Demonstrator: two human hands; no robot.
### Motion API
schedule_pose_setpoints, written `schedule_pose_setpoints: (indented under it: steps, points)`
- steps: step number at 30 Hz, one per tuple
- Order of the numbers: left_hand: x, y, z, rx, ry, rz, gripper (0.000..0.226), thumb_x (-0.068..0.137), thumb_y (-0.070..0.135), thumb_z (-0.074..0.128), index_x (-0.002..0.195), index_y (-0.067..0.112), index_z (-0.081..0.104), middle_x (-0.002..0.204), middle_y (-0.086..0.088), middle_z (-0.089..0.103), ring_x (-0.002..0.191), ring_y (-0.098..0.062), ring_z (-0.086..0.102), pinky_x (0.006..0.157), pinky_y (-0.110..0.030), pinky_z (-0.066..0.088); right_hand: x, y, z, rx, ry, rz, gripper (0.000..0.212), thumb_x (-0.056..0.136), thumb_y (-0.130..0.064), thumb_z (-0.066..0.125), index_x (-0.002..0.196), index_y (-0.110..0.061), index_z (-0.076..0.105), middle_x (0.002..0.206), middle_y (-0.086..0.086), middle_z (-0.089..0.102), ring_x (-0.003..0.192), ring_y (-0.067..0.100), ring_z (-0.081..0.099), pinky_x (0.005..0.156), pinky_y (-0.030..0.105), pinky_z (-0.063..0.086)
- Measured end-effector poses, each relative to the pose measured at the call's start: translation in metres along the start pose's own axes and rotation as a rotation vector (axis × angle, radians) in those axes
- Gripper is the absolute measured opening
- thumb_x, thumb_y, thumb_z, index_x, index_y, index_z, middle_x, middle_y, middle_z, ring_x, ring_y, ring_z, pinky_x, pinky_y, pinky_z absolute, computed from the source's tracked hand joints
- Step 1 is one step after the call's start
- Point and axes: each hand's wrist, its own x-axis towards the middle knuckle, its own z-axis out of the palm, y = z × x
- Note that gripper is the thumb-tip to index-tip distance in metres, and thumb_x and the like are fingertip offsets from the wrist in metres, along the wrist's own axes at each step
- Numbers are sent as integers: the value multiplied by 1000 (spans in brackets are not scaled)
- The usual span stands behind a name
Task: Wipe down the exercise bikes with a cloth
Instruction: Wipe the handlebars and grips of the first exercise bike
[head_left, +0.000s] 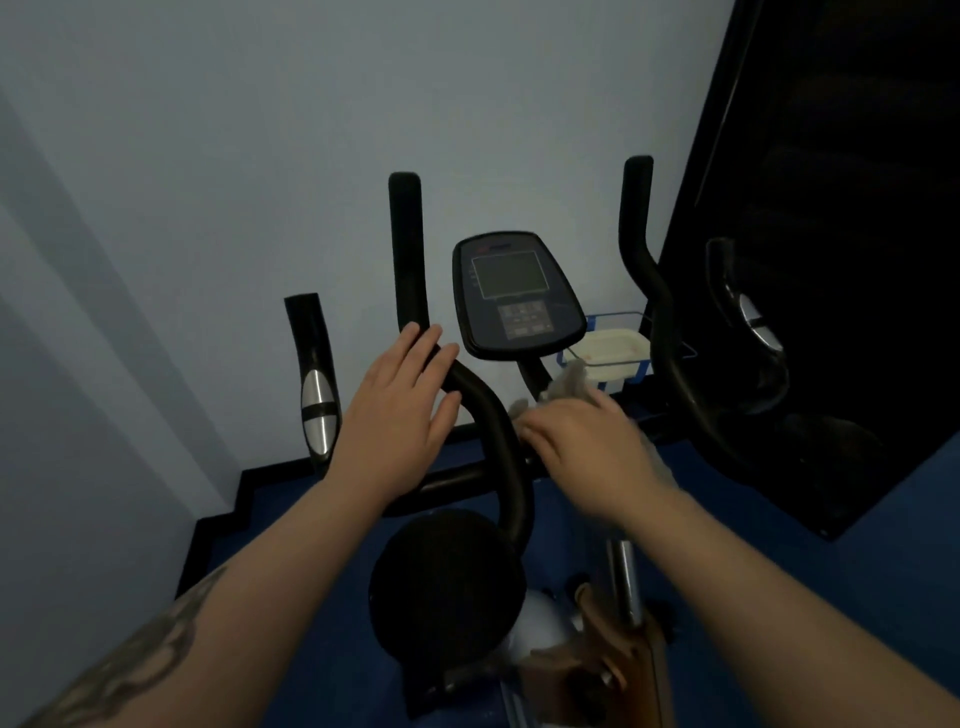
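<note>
Pale blue walls are closing in a corner where the exercise bike (498, 467) is standing. Left hand (400, 410) is resting spread-fingered on the handlebar (488, 415); right hand (587, 452) is pressing the cloth (569, 382) there. Console (517, 296), seat and frame likely remain unwiped.

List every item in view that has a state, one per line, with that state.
Left hand: fingers straight, resting on the left handlebar.
Right hand: blurred, holds the cloth at the bar below the console.
Cloth: bunched, sticking out past the fingers.
Console: screen blank.
Tray: sits in a blue wire holder; contents unclear.
Seat: unoccupied.
</note>
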Motion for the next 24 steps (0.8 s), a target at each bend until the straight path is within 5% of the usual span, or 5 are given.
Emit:
schedule_pose_setpoints:
  steps: [8, 12, 15, 17, 24]
  points:
    - [-17, -11, -8, -25, 49, 51, 50, 90, 10, 61, 139, 10, 49, 151, -11, 38, 133, -26, 42, 113, -49, 32, -39, -24, -1, 157, 198, 113, 27, 86, -12, 70, 108, -26, 74, 92, -8, 74, 82, 13, 68, 81, 15, 34]
    - [-34, -24, -12, -33, 145, -107, 35, 85, 5, 64, 119, 11, 61, 140, -13, 50, 125, -31, 49, 111, -54, 30, -8, -17, -20, 279, 145, 312, 21, 99, -35, 48, 104, -38, 68, 91, -10, 70, 84, 12, 63, 65, 31, 48]
    - [-36, -13, -11, -2, 190, -207, 33, 84, 0, 63, 116, 10, 63, 142, -14, 49, 135, -33, 40, 116, -52, 21, 31, -28, -18, 570, 337, 453, 25, 100, -38, 45, 111, -33, 67, 97, -7, 69, 89, 12, 60, 76, 34, 49]
    - [-39, -11, -11, -36, 227, -290, 35, 84, -2, 61, 116, 9, 63, 145, -15, 46, 138, -32, 35, 117, -51, 18, 52, -48, -7, 793, 224, 427, 31, 100, -43, 41, 119, -32, 64, 111, -6, 66, 102, 14, 58, 91, 39, 48]
    - [-44, -7, -7, -339, 350, -550, 44, 94, -4, 42, 136, 9, 48, 157, -7, 25, 145, -20, 19, 120, -42, 19, 9, -52, 26, 621, 129, 117, 51, 102, -34, 43, 149, -43, 26, 144, -13, 34, 123, 1, 35, 97, 21, 38]
